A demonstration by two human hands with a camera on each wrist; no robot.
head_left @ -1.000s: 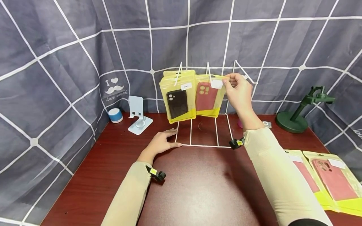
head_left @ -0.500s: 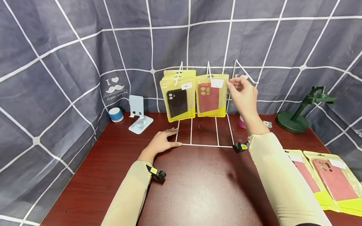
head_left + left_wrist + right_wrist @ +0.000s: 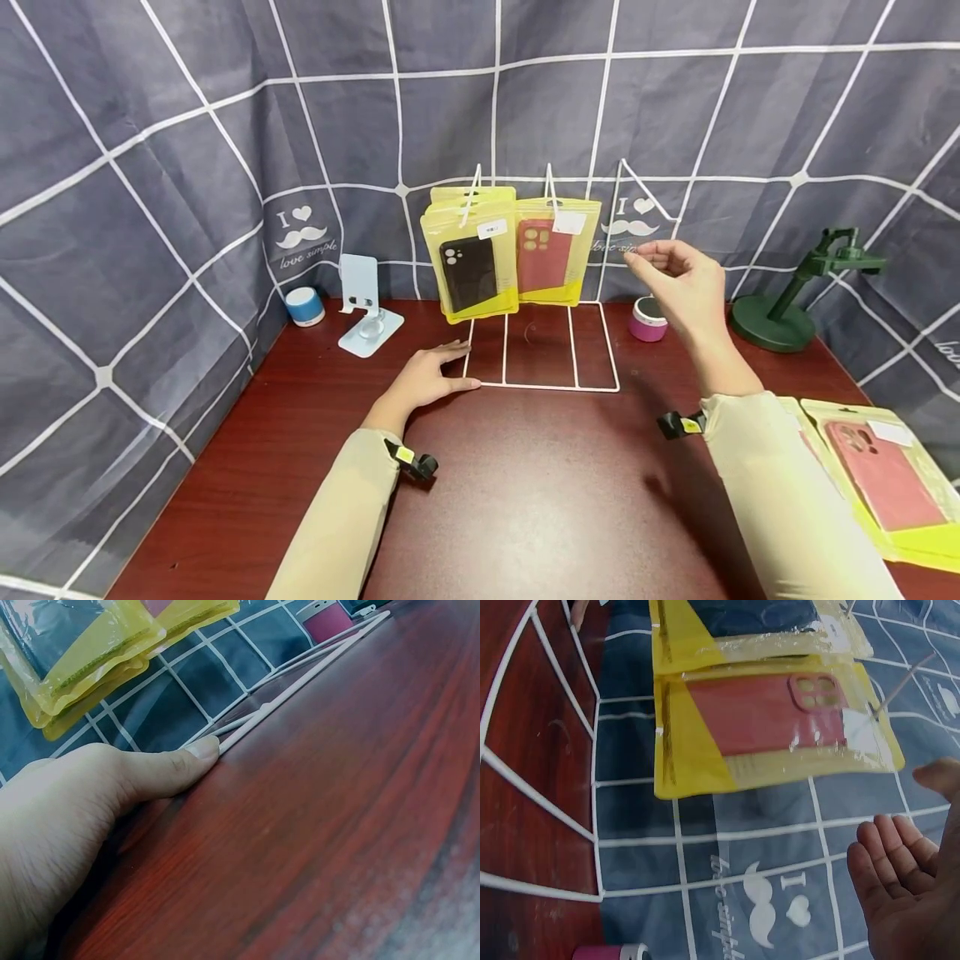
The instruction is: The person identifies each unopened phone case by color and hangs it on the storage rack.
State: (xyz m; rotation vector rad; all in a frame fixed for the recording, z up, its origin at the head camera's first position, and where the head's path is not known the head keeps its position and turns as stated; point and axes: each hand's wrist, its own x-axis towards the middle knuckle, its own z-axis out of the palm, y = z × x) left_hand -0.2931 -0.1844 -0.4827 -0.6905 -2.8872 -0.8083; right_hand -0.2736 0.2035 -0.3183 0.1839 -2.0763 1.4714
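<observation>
A white wire rack [image 3: 551, 387] stands on the table, its hooks pointing forward. My left hand [image 3: 423, 379] rests at the rack's left front corner with fingers extended; in the left wrist view its thumb [image 3: 201, 748] touches the base wire. On the left hook hang several yellow bags, the front one a bagged black phone case [image 3: 470, 275]. The middle hook carries a bagged red phone case [image 3: 546, 254]. My right hand [image 3: 686, 287] is in the air right of that bag, fingers loosely bent and holding nothing. The right hook [image 3: 648, 190] has no bag on it.
Two bagged red phone cases [image 3: 888, 479] lie at the table's right, partly behind the right sleeve. A pink round item [image 3: 648, 320] and a green stand [image 3: 780, 308] are behind the right hand. At back left are a light-blue phone stand [image 3: 367, 308] and a blue-and-white cylinder [image 3: 304, 307].
My right hand has let go of the bagged red case's upper edge and moved right and down, away from it. That bag hangs on the middle hook. The left hand has stayed put.
</observation>
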